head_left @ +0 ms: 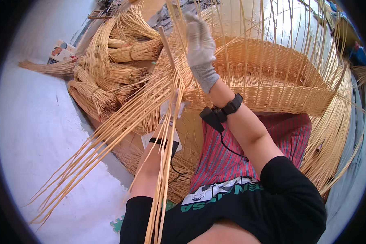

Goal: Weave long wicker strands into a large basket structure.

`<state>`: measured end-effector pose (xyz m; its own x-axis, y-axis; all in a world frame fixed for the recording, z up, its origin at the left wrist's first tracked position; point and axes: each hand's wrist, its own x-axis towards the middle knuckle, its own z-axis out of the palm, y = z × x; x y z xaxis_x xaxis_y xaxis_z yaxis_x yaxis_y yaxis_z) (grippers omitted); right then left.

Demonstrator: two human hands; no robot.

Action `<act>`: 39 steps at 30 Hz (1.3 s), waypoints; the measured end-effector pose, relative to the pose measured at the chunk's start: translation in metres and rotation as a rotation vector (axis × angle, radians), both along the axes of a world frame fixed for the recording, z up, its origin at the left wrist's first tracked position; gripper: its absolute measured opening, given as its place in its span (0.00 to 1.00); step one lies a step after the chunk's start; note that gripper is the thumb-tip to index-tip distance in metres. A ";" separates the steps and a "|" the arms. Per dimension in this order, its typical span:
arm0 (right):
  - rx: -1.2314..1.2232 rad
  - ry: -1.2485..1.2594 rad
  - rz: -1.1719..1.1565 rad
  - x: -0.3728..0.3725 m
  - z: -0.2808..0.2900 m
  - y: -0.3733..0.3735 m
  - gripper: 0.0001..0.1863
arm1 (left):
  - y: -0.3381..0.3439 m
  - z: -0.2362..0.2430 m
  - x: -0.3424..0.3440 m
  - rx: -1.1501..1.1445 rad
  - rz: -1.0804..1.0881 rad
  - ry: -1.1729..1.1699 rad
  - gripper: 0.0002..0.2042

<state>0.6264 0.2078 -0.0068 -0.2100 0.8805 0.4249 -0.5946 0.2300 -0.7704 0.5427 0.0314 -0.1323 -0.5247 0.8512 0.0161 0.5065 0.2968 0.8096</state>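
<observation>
A large woven wicker basket [264, 95] with tall upright canes around its rim lies across my front. My right hand [201, 46], in a pale knit glove, is raised over its left part. The fingers stretch upward, close together, beside the upright canes, and I see nothing held in them. My left hand [173, 109], also gloved, is low at the basket's near left corner. Crossing canes hide most of it, so its fingers do not show. A spray of long loose canes [105, 140] runs from that corner toward the lower left. A thicker stick [166, 46] stands near the corner.
Tied bundles of cane [134, 51] are heaped at the left. More long canes [327, 138] lie along the right. A red striped cloth [252, 142] covers my lap. Black straps with a cable [227, 144] are on my wrists. Pale floor [49, 122] spreads at the left.
</observation>
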 end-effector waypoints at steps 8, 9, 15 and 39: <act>-0.155 -0.140 -0.021 0.101 -0.110 -0.015 0.08 | 0.000 -0.013 -0.008 -0.064 -0.041 0.082 0.26; -0.214 -0.161 0.124 0.130 -0.128 -0.006 0.08 | -0.002 -0.016 -0.011 0.013 -0.011 0.061 0.25; -0.558 -0.023 0.209 0.191 -0.189 0.022 0.07 | -0.009 -0.013 0.020 0.210 0.092 0.565 0.24; 0.705 -1.061 -0.133 0.027 -0.012 0.079 0.30 | 0.078 0.003 0.043 0.048 0.284 -0.479 0.15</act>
<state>0.6538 0.2869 -0.0191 -0.6590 0.5746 0.4854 0.2925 0.7902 -0.5385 0.5860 0.1098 -0.1294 -0.6912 0.6796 -0.2456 -0.0162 0.3252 0.9455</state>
